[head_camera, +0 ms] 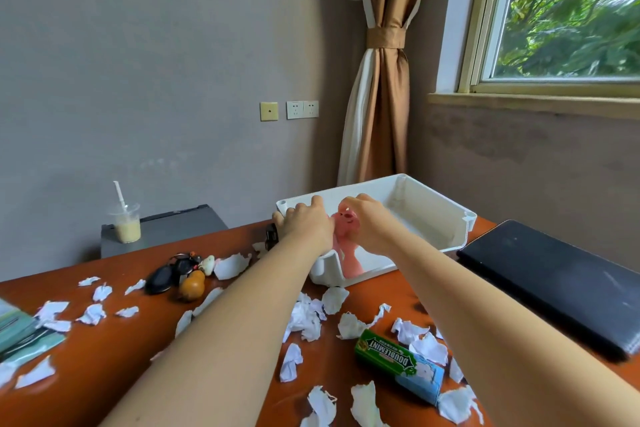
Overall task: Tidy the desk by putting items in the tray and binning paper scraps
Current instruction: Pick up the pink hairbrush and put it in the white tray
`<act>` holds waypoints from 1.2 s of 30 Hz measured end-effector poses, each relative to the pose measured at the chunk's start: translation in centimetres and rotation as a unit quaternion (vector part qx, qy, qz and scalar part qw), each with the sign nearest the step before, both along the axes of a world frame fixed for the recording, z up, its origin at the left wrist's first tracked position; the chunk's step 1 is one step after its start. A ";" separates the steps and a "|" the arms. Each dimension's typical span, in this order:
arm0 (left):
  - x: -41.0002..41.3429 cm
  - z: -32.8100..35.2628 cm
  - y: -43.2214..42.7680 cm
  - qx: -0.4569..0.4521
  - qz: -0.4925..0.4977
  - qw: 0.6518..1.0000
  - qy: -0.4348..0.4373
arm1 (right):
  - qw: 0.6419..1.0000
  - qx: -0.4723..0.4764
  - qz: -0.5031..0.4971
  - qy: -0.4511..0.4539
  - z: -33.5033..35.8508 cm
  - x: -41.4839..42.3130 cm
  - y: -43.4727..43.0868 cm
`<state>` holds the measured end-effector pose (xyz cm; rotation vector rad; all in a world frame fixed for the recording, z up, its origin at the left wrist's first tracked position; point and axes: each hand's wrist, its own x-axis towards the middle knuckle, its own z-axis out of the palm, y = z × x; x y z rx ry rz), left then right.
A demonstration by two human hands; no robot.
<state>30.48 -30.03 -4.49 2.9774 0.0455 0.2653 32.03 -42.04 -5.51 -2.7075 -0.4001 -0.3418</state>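
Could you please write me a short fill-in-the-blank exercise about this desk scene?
The right hand holds a ____ object in the white tray.
The green gum pack on the desk reads ____.
The drink cup has a white ____ in it.
Missing words: pink, Doublemint, straw.

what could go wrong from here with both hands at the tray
1. The pink item, held by the right hand, sits at the tray's low near end; it might tip out once released.
2. The left hand grips the tray's rim, so a tug could slide it.
3. Both forearms hang over paper scraps and the gum pack; pulling back may sweep some off the desk.
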 end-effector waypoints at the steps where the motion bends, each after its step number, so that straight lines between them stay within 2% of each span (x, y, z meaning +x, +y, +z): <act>1: 0.1 0.1 -0.1 0.018 0.004 1.000 0.017 | 1.000 -0.002 0.002 0.006 -0.1 0.1 0.1; 7: 0.2 0.4 0.0 0.085 0.006 0.993 0.084 | 0.999 -0.033 0.004 0.043 0.3 0.0 0.1; 14: -2.8 2.8 0.2 0.034 -0.081 0.996 0.000 | 0.999 -0.034 0.001 0.026 3.0 -2.8 -1.4; 19: -7.3 5.0 0.7 0.001 -0.117 0.993 -0.008 | 0.998 -0.056 -0.002 0.027 5.5 -6.9 -2.1; 30: -18.1 5.7 1.3 -0.051 -0.184 0.980 0.046 | 0.994 -0.092 0.006 0.064 6.8 -17.7 -2.6; 36: -23.8 3.8 1.7 -0.014 -0.237 0.968 0.078 | 0.993 -0.072 0.004 0.097 4.0 -21.7 -2.5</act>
